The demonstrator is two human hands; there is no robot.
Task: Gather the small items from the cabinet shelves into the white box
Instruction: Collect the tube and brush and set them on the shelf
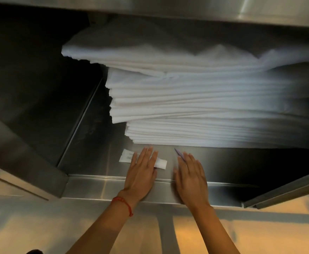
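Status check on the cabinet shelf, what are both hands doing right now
Left hand flat on small white paper packet. Right hand open over thin purple stick. Stack of folded white cloths close behind. White box not seen.

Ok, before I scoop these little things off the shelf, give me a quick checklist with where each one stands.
1. Left hand on the white paper packet: ok, lying flat over it, open.
2. Right hand at the purple thin item: ok, fingertips touch it; no grip yet.
3. Stack of folded white cloth clear of both hands: ok, behind them.
4. Steel shelf front lip to lift over: ok, visible.
5. White box within reach: cannot tell, not in view.
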